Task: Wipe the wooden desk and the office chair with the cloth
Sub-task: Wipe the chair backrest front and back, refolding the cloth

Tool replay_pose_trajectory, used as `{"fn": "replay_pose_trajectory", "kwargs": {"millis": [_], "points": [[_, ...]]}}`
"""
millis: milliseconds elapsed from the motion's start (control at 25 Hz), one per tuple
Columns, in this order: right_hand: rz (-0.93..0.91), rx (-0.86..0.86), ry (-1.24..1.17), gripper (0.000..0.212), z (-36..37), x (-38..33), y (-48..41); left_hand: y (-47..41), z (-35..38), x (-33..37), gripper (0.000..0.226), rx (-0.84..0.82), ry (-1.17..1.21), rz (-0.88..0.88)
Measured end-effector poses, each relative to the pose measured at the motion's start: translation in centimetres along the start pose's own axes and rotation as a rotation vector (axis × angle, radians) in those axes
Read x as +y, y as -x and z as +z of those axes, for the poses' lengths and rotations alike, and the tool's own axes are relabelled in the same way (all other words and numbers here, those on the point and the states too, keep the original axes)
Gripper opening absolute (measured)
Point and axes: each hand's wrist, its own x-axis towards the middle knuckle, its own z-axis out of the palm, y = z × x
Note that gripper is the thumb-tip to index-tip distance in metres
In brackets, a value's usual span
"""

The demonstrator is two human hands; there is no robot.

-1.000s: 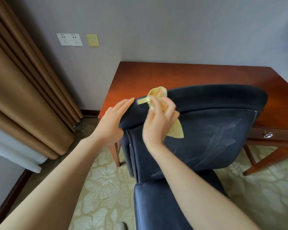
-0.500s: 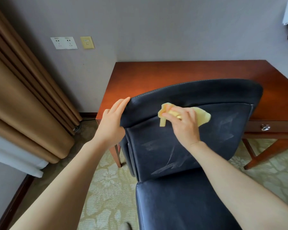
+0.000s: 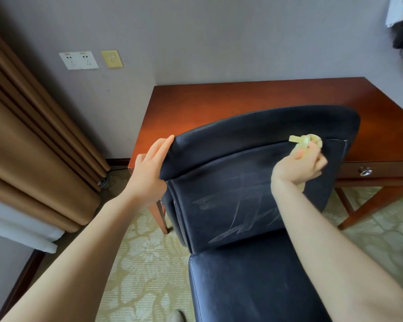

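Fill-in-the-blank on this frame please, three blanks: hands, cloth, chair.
1. The right hand grips a ____ cloth.
2. The left hand rests against the office chair's ____.
3. The chair stands in front of the wooden ____.

Missing words: yellow; backrest; desk.

The left hand [image 3: 149, 169] rests on the upper left corner of the dark leather office chair [image 3: 254, 182], fingers straight along its edge. The right hand [image 3: 299, 166] grips a yellow cloth [image 3: 304, 141] against the backrest's upper right, which shows pale wipe streaks. The reddish wooden desk [image 3: 242, 101] stands just behind.
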Motion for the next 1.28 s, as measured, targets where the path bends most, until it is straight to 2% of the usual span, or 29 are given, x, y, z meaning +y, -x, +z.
{"fn": "replay_pose_trajectory", "kwargs": {"millis": [80, 160, 280, 400, 440, 480, 520, 600, 680, 800, 880, 1120, 1280], "points": [[-0.162, -0.070, -0.058, 0.028, 0.2, 0.1, 5.3, 0.0, 0.1, 0.0, 0.094, -0.001, 0.000, 0.002], [-0.374, -0.226, -0.100, 0.031, 0.0, 0.7, 10.0, 0.1, 0.1, -0.2, 0.095, -0.005, 0.000, 0.005], [-0.838, -0.525, -0.117, 0.026, -0.8, 1.8, 14.5, 0.1, 0.0, -0.6, 0.095, -0.021, 0.051, -0.029], [-1.332, -0.768, -0.091, 0.024, -1.5, 2.2, 14.0, -0.4, -0.6, -0.9, 0.092, -0.063, 0.220, -0.018], [-1.405, -0.823, -0.064, 0.024, -1.5, 1.9, 13.1, -0.3, -0.8, -0.9, 0.090, -0.069, 0.324, -0.049], [-1.382, -0.850, -0.025, 0.023, -1.4, 1.3, 12.1, -0.1, -0.9, -0.9, 0.090, -0.062, 0.437, -0.105], [-1.238, -0.878, 0.001, 0.022, -1.2, 0.4, 11.2, 0.2, -0.9, -0.8, 0.090, -0.038, 0.535, -0.174], [-0.933, -0.713, -0.070, 0.025, -0.7, -1.8, 9.9, 1.3, -0.5, -0.4, 0.089, 0.022, 0.680, -0.291], [-0.802, -0.514, -0.133, 0.030, 0.1, -4.2, 9.9, 2.2, -0.2, 0.3, 0.089, 0.048, 0.803, -0.349], [-0.632, -0.440, -0.166, 0.026, 1.5, -7.4, 11.8, 2.5, -0.4, 1.0, 0.090, 0.048, 0.869, -0.369], [-0.710, -0.480, -0.146, 0.024, 2.0, -8.0, 14.1, 2.6, -0.5, 0.9, 0.090, 0.027, 0.844, -0.370], [-1.217, -0.683, -0.204, 0.021, 1.5, -3.9, 17.4, 2.7, -0.5, 0.9, 0.089, 0.030, 0.928, -0.277], [-1.540, -0.847, -0.192, 0.022, 0.8, -0.1, 14.1, 1.5, -1.0, -0.1, 0.083, 0.063, 0.873, -0.369]]}}
